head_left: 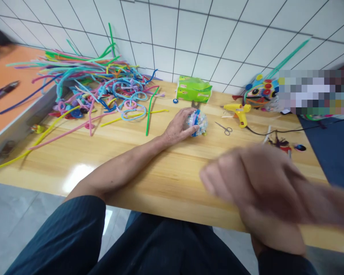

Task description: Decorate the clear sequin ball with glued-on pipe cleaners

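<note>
On the wooden table, my left hand point(180, 128) is closed around the side of a clear, rounded object point(201, 121) with blue and purple fuzzy bands and pale bits on it. My fingers hide its left part. My right hand point(246, 175) is raised close to the camera, above the table's front right, apart from that object. Motion blurs it; the fingers look curled, but whether they hold anything is unclear. Small scissors point(227, 130) lie just right of the rounded object. Beyond them rests a yellow glue gun point(240, 114) with a black cord.
Many coloured pipe cleaners point(86, 72) heap at the left, over a box point(25, 114). A green tissue pack point(193, 89) stands against the tiled wall. A decorated craft figure point(260, 91) sits back right. Dark and red bits point(281, 143) lie near the right edge.
</note>
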A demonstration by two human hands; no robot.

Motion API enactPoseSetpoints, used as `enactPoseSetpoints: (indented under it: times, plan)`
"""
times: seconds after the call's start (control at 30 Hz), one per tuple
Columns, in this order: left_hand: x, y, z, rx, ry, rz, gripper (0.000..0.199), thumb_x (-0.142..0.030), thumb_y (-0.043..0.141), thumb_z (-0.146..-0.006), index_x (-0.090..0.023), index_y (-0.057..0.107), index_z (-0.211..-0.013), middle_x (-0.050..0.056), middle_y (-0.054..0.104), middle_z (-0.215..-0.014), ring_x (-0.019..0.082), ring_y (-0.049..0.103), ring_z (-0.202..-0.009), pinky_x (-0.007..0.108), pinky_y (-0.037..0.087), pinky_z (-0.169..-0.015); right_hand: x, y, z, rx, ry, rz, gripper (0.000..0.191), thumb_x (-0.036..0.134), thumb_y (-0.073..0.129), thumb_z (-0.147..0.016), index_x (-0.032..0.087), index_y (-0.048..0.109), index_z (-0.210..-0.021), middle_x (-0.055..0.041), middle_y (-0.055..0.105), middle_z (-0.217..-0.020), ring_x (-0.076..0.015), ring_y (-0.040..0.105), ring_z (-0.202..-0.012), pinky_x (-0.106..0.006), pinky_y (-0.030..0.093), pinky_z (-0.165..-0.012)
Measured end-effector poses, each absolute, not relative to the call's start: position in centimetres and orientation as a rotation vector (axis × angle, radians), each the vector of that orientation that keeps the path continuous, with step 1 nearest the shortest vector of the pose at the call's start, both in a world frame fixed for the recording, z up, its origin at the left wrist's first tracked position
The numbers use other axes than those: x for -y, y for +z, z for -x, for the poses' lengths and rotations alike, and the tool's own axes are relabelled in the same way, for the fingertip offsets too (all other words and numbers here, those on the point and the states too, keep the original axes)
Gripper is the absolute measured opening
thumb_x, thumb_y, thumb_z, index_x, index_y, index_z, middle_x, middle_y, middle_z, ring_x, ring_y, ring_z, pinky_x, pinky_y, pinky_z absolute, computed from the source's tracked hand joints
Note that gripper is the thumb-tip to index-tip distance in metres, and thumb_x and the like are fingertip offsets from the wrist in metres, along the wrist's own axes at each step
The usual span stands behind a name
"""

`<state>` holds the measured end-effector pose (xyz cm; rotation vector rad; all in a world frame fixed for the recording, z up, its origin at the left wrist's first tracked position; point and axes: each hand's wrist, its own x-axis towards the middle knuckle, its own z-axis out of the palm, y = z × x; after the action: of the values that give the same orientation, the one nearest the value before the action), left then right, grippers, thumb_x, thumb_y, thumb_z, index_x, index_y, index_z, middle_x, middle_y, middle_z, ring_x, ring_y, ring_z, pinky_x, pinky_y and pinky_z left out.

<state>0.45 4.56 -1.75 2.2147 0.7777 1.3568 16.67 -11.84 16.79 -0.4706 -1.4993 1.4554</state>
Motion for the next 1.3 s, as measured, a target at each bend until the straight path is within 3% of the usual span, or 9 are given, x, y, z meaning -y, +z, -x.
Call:
enactPoseSetpoints:
  times: [0.07,0.13,0.33,0.5,0.6,0.8,1.03,1.17,1.3]
  plan:
    - [-4.5,-1.8,-0.5,-0.769,1.368,-2.211,0.069,-0.070,0.055,-0.105,-0.016,0.053,-0.148,0.020,0.063,-0.146,0.035,0.061,-0.140,0.057,0.049,-0.123,8.3,15.6,-17.0,1.423,1.467,0.405,0.032,0.042,0.073,-0.095,0.026,0.062,-0.069,0.0054,0.046,-0.056,-0.0138,0.046,-0.050,-0.032,0.042,-0.052]
    - [-4.4,-1.7,-0.5,-0.778,1.354,-2.218,0.066,-0.065,0.058,-0.105,-0.015,0.052,-0.148,0.020,0.063,-0.146,0.034,0.061,-0.140,0.055,0.049,-0.123,4.6,13.1,-17.6,1.274,1.214,0.614,0.026,0.038,0.075,-0.091,0.025,0.063,-0.073,0.0065,0.046,-0.058,-0.0119,0.043,-0.051,-0.028,0.036,-0.051]
    - [-4.1,-1.4,-0.4,-0.785,1.326,-2.215,0.060,-0.055,0.062,-0.104,-0.016,0.052,-0.149,0.021,0.061,-0.151,0.032,0.058,-0.145,0.052,0.046,-0.125,0.7,2.8,-20.8,1.418,0.483,1.118,0.014,0.037,0.069,-0.091,0.025,0.062,-0.089,0.0011,0.064,-0.082,-0.0173,0.060,-0.077,-0.033,0.051,-0.073]
    - [-4.0,-1.4,-0.2,-0.765,1.335,-2.216,0.059,-0.052,0.065,-0.103,-0.018,0.051,-0.150,0.021,0.060,-0.151,0.033,0.058,-0.145,0.054,0.047,-0.125,1.7,-0.9,-21.9,1.710,0.221,1.174,0.050,0.036,0.071,-0.087,0.023,0.057,-0.133,-0.0157,0.067,-0.136,-0.0330,0.064,-0.129,-0.052,0.057,-0.102]
    - [-3.9,-1.3,-0.1,-0.758,1.321,-2.227,0.059,-0.050,0.066,-0.103,-0.019,0.050,-0.151,0.021,0.060,-0.152,0.033,0.057,-0.147,0.055,0.046,-0.125,1.6,-1.4,-21.8,1.779,0.212,1.162,0.060,0.037,0.070,-0.091,0.024,0.048,-0.145,-0.0183,0.062,-0.147,-0.0350,0.061,-0.138,-0.056,0.057,-0.108]
    - [-3.8,-1.1,0.0,-0.752,1.322,-2.231,0.059,-0.049,0.066,-0.103,-0.019,0.050,-0.152,0.021,0.060,-0.152,0.034,0.057,-0.146,0.056,0.046,-0.125,1.4,-1.5,-21.5,1.783,0.221,1.070,0.056,0.033,0.071,-0.093,0.025,0.051,-0.144,-0.0172,0.062,-0.144,-0.0358,0.061,-0.138,-0.058,0.057,-0.112]
    - [-3.8,-1.2,0.0,-0.750,1.339,-2.246,0.059,-0.049,0.067,-0.104,-0.019,0.050,-0.152,0.020,0.060,-0.151,0.033,0.057,-0.146,0.054,0.048,-0.125,1.6,-1.9,-21.0,1.815,0.242,1.084,0.068,0.035,0.074,-0.090,0.026,0.045,-0.152,-0.0185,0.059,-0.151,-0.0373,0.057,-0.144,-0.061,0.056,-0.114]
    - [-3.6,-1.1,0.1,-0.745,1.329,-2.269,0.061,-0.048,0.068,-0.103,-0.019,0.050,-0.152,0.021,0.060,-0.152,0.033,0.057,-0.147,0.055,0.048,-0.125,1.2,-0.6,-21.9,1.756,0.186,1.084,0.049,0.035,0.068,-0.094,0.025,0.057,-0.140,-0.0159,0.066,-0.142,-0.0350,0.062,-0.137,-0.057,0.056,-0.111]
    - [-3.6,-0.6,-0.1,-0.788,1.263,-2.298,0.059,-0.046,0.067,-0.102,-0.018,0.050,-0.151,0.021,0.060,-0.152,0.033,0.056,-0.147,0.057,0.048,-0.126,-0.8,1.0,-25.6,1.694,0.062,1.363,0.015,0.030,0.063,-0.095,0.024,0.069,-0.107,-0.0088,0.077,-0.110,-0.0291,0.071,-0.107,-0.051,0.057,-0.101]
